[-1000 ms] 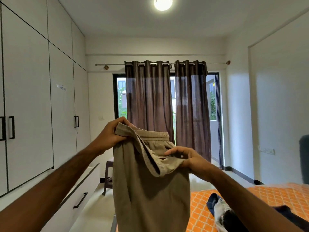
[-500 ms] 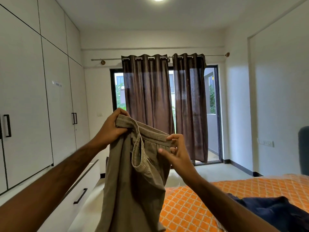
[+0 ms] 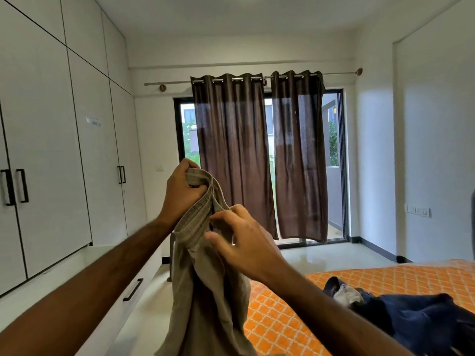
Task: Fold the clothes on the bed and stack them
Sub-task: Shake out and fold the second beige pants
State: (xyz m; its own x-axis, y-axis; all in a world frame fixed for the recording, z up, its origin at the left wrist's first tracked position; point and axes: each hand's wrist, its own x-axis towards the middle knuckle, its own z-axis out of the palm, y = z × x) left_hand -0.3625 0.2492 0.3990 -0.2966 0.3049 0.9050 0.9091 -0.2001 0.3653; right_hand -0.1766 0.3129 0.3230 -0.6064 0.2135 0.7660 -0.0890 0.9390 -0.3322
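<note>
Khaki trousers [image 3: 205, 291] hang in the air in front of me, held up by their elastic waistband. My left hand [image 3: 181, 191] grips the far end of the waistband, raised highest. My right hand [image 3: 241, 240] pinches the near part of the waistband just below and right of the left hand. The legs drop out of sight at the bottom edge. On the bed [image 3: 282, 319] with its orange patterned sheet lies a heap of dark navy clothes [image 3: 416, 317] with a pale garment [image 3: 345, 295] in it.
White wardrobes [image 3: 51, 163] line the left wall, with a low drawer unit [image 3: 123, 291] below them. Brown curtains [image 3: 257, 155] hang over a glass door straight ahead. Tiled floor [image 3: 321, 258] lies between bed and door.
My right hand has moved left and closer to my left hand, bunching the waistband together. The view has tilted down and right, showing more of the bed.
</note>
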